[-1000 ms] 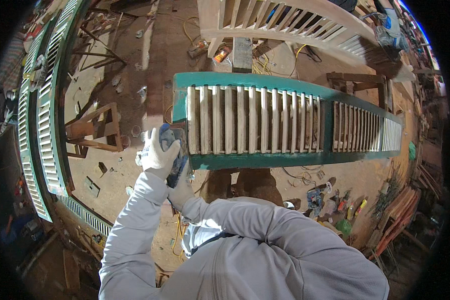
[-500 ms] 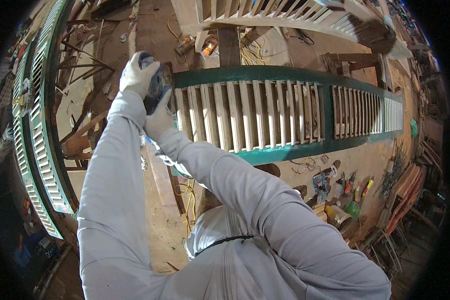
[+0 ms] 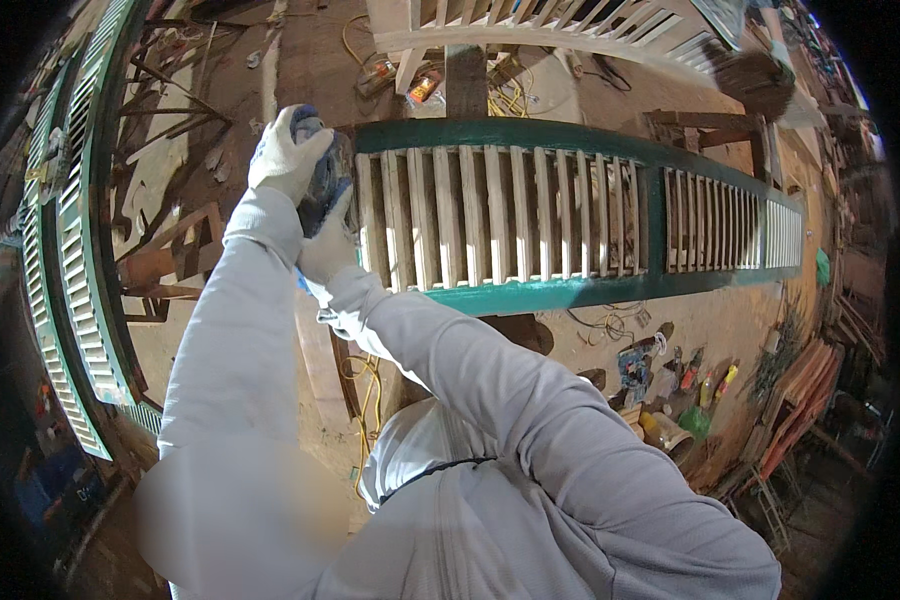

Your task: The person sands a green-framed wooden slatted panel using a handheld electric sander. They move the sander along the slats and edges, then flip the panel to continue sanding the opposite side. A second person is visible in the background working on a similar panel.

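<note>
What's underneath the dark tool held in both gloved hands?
The green-framed shutter shows just right of the dark tool. What lies directly beneath is covered by the tool, left hand and right hand; contact cannot be told.

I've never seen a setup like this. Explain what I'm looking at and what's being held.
There is no machine here, just a person working. A fisheye camera on their head looks down, so straight edges bend. The left hand and right hand, both in white gloves, hold a dark blue tool, possibly a sander, at the left end of a green-framed louvred shutter. Beyond lies a pale louvred shutter. Yellow cord and a green bag lie on the ground.
</note>
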### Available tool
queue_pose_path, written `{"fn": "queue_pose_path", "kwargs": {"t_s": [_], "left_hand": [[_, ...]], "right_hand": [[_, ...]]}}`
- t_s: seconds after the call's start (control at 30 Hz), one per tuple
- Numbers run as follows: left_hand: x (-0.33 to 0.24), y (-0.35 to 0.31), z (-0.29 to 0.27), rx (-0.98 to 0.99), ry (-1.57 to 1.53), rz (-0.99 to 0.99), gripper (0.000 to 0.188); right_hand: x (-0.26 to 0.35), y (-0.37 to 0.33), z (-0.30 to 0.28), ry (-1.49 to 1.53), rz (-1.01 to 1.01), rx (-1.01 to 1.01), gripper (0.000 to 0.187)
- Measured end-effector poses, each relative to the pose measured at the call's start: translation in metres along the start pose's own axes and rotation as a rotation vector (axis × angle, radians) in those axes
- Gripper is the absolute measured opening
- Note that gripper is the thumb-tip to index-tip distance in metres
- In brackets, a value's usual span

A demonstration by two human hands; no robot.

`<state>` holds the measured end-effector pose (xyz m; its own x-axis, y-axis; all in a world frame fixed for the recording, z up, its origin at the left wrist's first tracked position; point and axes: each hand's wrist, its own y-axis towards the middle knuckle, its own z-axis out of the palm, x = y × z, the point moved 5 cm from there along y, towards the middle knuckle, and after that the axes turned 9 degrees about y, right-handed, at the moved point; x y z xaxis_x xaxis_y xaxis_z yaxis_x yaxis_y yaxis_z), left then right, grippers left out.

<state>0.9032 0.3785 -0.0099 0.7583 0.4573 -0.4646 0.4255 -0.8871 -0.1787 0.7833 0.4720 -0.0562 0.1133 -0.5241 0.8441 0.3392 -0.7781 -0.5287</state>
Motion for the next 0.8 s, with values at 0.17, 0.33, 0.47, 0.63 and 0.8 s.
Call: {"fn": "queue_pose_path", "kwargs": {"t_s": [0.17,0.33,0.47,0.63,0.8], "left_hand": [[0.003,-0.066,-0.006,-0.035,0.0,0.036,0.06],[0.005,-0.146,-0.004,-0.035,-0.06,0.007,0.056],[0.014,-0.195,0.003,0.054,-0.024,-0.019,0.053],[0.001,-0.165,-0.007,0.006,-0.074,0.054,0.053],[0.005,-0.154,-0.001,-0.036,-0.081,0.044,0.055]], "right_hand": [[-0.016,-0.059,0.001,0.021,0.037,-0.012,0.126],[-0.068,-0.116,0.003,-0.124,0.119,0.015,0.125],[-0.115,-0.154,0.006,-0.022,0.066,0.073,0.124],[-0.114,-0.129,0.022,0.183,0.054,0.041,0.124],[-0.067,-0.122,0.008,0.145,0.13,0.075,0.124]]}}
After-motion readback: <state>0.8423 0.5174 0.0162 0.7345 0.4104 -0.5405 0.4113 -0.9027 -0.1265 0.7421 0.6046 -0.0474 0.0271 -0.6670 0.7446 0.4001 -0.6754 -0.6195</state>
